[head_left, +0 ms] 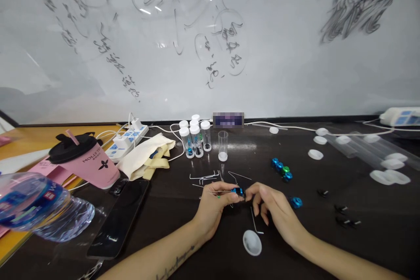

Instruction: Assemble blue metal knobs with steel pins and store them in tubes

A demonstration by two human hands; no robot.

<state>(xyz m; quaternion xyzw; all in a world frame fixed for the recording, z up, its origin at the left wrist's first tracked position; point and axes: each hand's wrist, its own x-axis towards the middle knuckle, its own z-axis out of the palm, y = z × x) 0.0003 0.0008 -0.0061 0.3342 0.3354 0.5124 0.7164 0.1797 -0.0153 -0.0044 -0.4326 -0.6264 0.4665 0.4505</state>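
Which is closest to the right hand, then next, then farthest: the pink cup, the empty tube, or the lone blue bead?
1. Lone blue bead, just right of the right hand.
2. Empty tube, behind, toward the wall.
3. Pink cup, far left.

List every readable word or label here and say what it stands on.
"MOLLY TE", rest curving out of sight: pink cup.
Handwriting on the whiteboard: too smeared to read.
Water bottle label: blurred, unreadable.
Tag at the whiteboard's foot: pixelated, unreadable.

Pink cup [95, 164], phone [123, 216] (screen dark), water bottle [39, 205]
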